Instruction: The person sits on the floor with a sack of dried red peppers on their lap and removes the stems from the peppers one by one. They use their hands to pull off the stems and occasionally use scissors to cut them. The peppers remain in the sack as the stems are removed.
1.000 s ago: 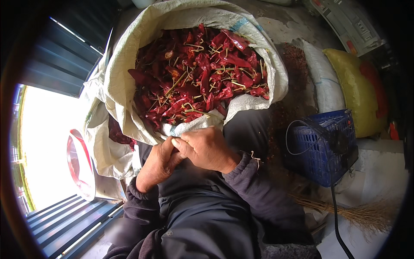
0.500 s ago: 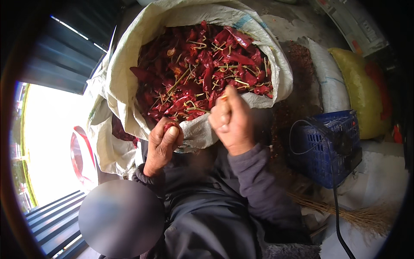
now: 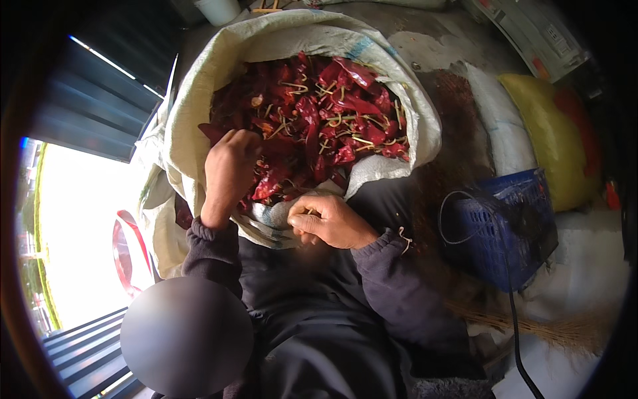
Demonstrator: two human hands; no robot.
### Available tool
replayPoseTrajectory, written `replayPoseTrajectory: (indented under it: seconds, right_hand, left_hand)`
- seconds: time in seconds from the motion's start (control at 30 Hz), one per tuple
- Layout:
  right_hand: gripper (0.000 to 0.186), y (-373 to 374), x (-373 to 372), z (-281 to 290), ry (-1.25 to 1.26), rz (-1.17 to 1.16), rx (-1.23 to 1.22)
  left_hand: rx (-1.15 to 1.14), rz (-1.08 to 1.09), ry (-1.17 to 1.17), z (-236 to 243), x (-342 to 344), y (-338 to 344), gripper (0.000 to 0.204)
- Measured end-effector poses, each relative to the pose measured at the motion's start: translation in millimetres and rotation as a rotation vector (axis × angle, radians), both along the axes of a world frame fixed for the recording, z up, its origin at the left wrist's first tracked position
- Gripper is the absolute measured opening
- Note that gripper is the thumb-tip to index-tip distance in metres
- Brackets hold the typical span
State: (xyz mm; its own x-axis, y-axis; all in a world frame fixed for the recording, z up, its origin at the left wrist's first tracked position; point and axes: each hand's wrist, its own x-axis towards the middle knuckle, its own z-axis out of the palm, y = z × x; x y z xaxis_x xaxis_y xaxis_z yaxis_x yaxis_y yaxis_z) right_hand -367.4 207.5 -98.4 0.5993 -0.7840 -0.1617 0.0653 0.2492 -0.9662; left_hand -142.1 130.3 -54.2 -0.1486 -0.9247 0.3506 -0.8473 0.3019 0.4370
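Note:
An open white woven sack (image 3: 189, 106) holds a heap of dried red chili peppers (image 3: 312, 120) with pale, curled stems. Over the sack's left side, my left hand (image 3: 232, 163) reaches down with bent fingers at the peppers. Its fingertips are hidden, so what they grip does not show. Close to the sack's near rim, my right hand (image 3: 325, 221) is curled closed around what look like a few chili stems (image 3: 312, 211). Only a small bit of them shows between thumb and fingers.
At right stands a blue plastic basket (image 3: 498, 226) with a dark cable (image 3: 515, 326) hanging over it. A straw broom (image 3: 551, 332) lies below that. Full white (image 3: 505, 133) and yellow (image 3: 548, 143) sacks lie farther right. A white bucket (image 3: 218, 10) is at the back.
My left hand has moved from the near rim up onto the peppers. My right hand has come down and left, from above the peppers to the near rim. The view has shifted slightly.

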Motion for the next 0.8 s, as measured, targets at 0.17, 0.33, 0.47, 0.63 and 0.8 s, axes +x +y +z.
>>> replayPoseTrajectory:
  seconds: [0.17,0.33,0.47,0.63,0.8]
  right_hand:
    - [0.025,-9,17,9,0.036,-0.103,-0.01]
    - [0.038,-23,30,19,-0.016,-0.249,0.001]
    - [0.045,-16,26,19,-0.002,-0.278,-0.079]
    - [0.041,3,36,3,0.295,-0.37,-0.608]
    - [0.044,2,31,10,0.406,-0.28,-0.806]
  left_hand:
    - [0.215,0.241,0.739,9,19,32,0.007]
    - [0.349,0.222,1.06,-5,3,75,0.006]
    - [0.408,0.063,0.91,-18,1,104,0.016]
    - [0.373,-0.14,0.448,11,-15,111,0.041]
    - [0.373,-0.262,0.29,0,-6,116,0.038]
